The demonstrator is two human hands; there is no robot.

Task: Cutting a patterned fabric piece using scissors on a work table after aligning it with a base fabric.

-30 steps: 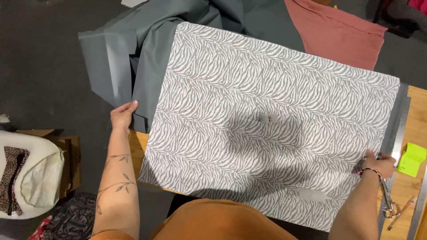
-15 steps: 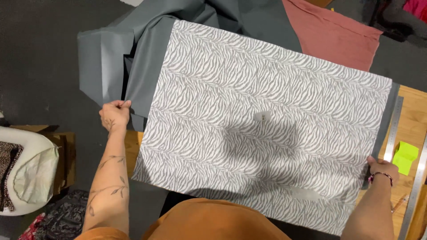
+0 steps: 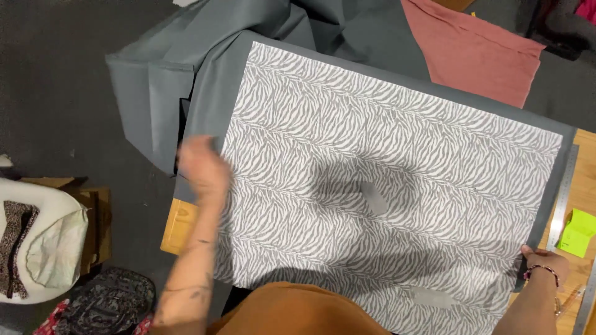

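The person's orange-clad body (image 3: 292, 310) fills the near edge of the view and covers the near hem of the zebra-striped fabric (image 3: 385, 186), so that hem cannot be seen. The fabric lies flat over nearly the whole wooden surface (image 3: 180, 226), which shows only as a bare patch at the near left corner and a strip along the right edge.

The left hand (image 3: 202, 167) is blurred; it lies at the fabric's left edge, on or just over it, and whether its grip is together or apart cannot be told. The right hand (image 3: 546, 263), with a beaded bracelet at the wrist, is partly cut off at the near right corner; its fingers are closed on the fabric's right corner where it meets the grey cloth beneath.

A metal ruler (image 3: 565, 195) runs along the right edge, just beside a bright green paper note (image 3: 577, 232). On the floor to the left, a white bag-like holder (image 3: 43, 242) carries a strip of leopard-print cloth (image 3: 12, 248); its other contents are hard to make out. Near it lies a dark patterned bundle (image 3: 108, 304).

Grey cloth (image 3: 161, 93) underlies the striped piece and spills off the far left corner. A dusty pink cloth (image 3: 472, 49) lies at the far right.
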